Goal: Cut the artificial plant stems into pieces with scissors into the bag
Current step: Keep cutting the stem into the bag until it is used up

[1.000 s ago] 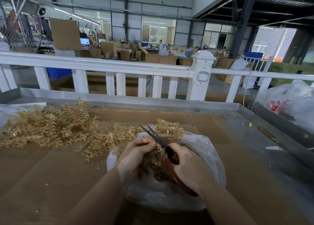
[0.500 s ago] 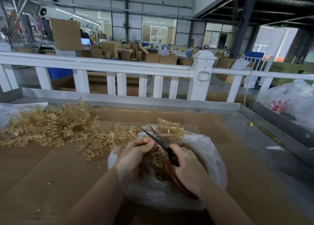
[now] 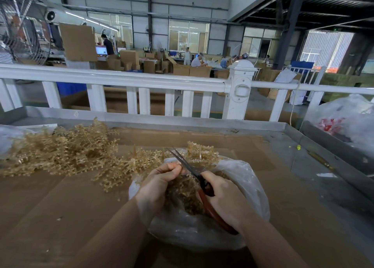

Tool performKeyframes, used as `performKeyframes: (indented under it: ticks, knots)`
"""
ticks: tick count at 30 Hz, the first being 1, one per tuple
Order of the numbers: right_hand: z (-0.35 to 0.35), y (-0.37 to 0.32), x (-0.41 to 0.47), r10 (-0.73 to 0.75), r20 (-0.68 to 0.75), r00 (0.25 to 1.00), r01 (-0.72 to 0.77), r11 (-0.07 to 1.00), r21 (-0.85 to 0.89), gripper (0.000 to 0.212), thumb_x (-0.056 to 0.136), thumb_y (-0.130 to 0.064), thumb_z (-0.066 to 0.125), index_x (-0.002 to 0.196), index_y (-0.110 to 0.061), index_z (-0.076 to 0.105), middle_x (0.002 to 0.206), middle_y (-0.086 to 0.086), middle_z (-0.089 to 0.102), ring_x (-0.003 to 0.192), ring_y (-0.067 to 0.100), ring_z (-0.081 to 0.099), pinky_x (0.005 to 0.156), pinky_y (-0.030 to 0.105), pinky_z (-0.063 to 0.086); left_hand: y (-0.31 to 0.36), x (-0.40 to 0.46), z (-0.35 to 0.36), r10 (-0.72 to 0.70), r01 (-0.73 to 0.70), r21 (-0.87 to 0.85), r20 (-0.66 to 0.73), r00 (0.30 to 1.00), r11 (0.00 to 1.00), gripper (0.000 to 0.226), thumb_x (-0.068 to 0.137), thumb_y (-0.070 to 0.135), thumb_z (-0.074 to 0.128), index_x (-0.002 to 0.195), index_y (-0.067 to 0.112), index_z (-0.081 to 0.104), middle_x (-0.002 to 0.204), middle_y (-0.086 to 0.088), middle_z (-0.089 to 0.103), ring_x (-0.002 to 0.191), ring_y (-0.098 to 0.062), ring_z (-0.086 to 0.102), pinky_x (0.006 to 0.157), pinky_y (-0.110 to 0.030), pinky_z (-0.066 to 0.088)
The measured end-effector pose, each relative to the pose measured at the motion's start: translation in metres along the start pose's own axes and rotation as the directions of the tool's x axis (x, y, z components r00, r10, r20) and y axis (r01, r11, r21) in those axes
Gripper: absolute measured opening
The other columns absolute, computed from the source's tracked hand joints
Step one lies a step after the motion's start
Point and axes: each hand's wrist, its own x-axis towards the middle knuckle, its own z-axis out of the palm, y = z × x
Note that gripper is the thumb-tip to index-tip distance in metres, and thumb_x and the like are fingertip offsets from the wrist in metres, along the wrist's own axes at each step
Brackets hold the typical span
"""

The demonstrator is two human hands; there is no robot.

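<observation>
Seen from above, over two bare forearms. Left hand [image 3: 156, 183] at the mouth of a clear plastic bag [image 3: 249, 188], fingers [image 3: 172, 167] curled and pinching a beige artificial plant stem [image 3: 183, 183] just beside the blades. Right hand [image 3: 226, 201] wrapped around the red handles of scissors [image 3: 187, 165], blades slightly parted and angled up and away over the bag opening. Inside the bag, a heap of cut beige pieces [image 3: 187, 199]. To the left, on the cardboard-covered desk [image 3: 60, 207], a large loose pile of uncut stems [image 3: 60, 150], its near edge reaching the bag. Smaller beige cluster [image 3: 201, 153] just behind the bag. Beyond the desk, a white railing [image 3: 131, 81].
</observation>
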Motion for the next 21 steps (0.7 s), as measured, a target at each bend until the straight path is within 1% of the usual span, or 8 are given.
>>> performKeyframes:
  ticks: [4,8,11,13,15,18,19,21]
  knots:
    - [-0.0022,-0.0013,0.0007,-0.019,0.02,1.0,0.018,1.0,0.014,0.014,0.091,-0.038,0.055,0.103,-0.03,0.056,0.092,-0.011,0.062,0.085,0.002,0.056,0.074,0.015,0.042,0.0004,0.0011,-0.0014,-0.015,0.015,0.019,0.002,1.0,1.0,0.006,0.067,0.008,0.064,0.064,0.008,0.07,0.067,-0.007,0.069,0.062,-0.016,0.068,0.058,-0.022,0.054]
    - [-0.0035,0.0005,0.0008,-0.015,0.034,0.999,0.015,1.0,-0.011,0.016,0.091,-0.041,0.052,0.104,-0.031,0.054,0.096,-0.008,0.06,0.09,0.008,0.054,0.076,0.021,0.041,-0.0007,0.0006,-0.001,-0.033,0.034,0.007,-0.012,0.999,0.999,0.006,0.07,0.008,0.064,0.069,0.006,0.069,0.069,-0.01,0.069,0.062,-0.018,0.067,0.059,-0.026,0.056]
    - [-0.0033,0.0027,0.0003,0.0,0.046,0.999,0.001,1.0,-0.028,0.021,0.092,-0.04,0.053,0.111,-0.032,0.053,0.1,-0.008,0.058,0.096,0.009,0.051,0.08,0.022,0.04,-0.001,0.0003,-0.0007,-0.034,0.034,0.002,-0.023,0.999,0.999,0.006,0.075,0.005,0.062,0.078,0.001,0.065,0.071,-0.012,0.069,0.063,-0.019,0.067,0.06,-0.026,0.056]
    - [-0.0037,0.0042,0.0002,0.012,0.055,0.998,-0.01,0.999,-0.036,0.023,0.092,-0.038,0.053,0.114,-0.032,0.053,0.102,-0.008,0.058,0.1,0.008,0.049,0.083,0.023,0.039,-0.0005,-0.0004,-0.0001,-0.027,0.027,0.0,-0.03,0.999,1.0,0.005,0.079,0.001,0.059,0.077,0.001,0.064,0.07,-0.011,0.069,0.062,-0.018,0.067,0.059,-0.026,0.056]
    - [-0.0048,0.0051,0.0006,0.023,0.069,0.997,-0.021,0.999,-0.033,0.021,0.092,-0.037,0.053,0.113,-0.032,0.053,0.098,-0.009,0.056,0.098,0.009,0.049,0.081,0.023,0.039,-0.0005,-0.0008,0.0003,-0.014,0.014,-0.008,-0.031,0.999,1.0,0.011,0.081,-0.002,0.057,0.075,0.002,0.065,0.068,-0.01,0.069,0.06,-0.017,0.067,0.057,-0.024,0.055]
    - [-0.0073,0.0054,0.0012,0.038,0.088,0.995,-0.034,0.998,-0.044,0.017,0.092,-0.034,0.054,0.108,-0.029,0.055,0.095,-0.006,0.058,0.092,0.01,0.052,0.077,0.023,0.042,0.0,-0.0021,0.0015,-0.01,0.01,-0.009,-0.01,1.0,1.0,0.008,0.079,-0.002,0.058,0.078,0.0,0.066,0.069,-0.01,0.07,0.063,-0.017,0.068,0.06,-0.024,0.056]
    - [-0.0079,0.0054,0.0016,0.039,0.09,0.995,-0.035,0.998,-0.043,0.017,0.092,-0.033,0.054,0.108,-0.028,0.055,0.096,-0.005,0.059,0.091,0.011,0.053,0.077,0.022,0.043,0.0,-0.0023,0.0016,-0.013,0.013,-0.012,-0.009,1.0,1.0,0.008,0.079,-0.002,0.058,0.081,-0.001,0.065,0.07,-0.01,0.07,0.063,-0.017,0.068,0.06,-0.024,0.057]
    - [-0.0081,0.0049,0.0011,0.03,0.085,0.996,-0.028,0.999,-0.026,0.016,0.092,-0.035,0.055,0.106,-0.029,0.056,0.096,-0.008,0.06,0.087,0.007,0.054,0.07,0.01,0.04,0.0005,-0.0023,0.0021,-0.022,0.021,-0.019,-0.018,1.0,1.0,0.008,0.081,-0.003,0.057,0.084,-0.002,0.064,0.07,-0.01,0.069,0.062,-0.017,0.068,0.059,-0.024,0.056]
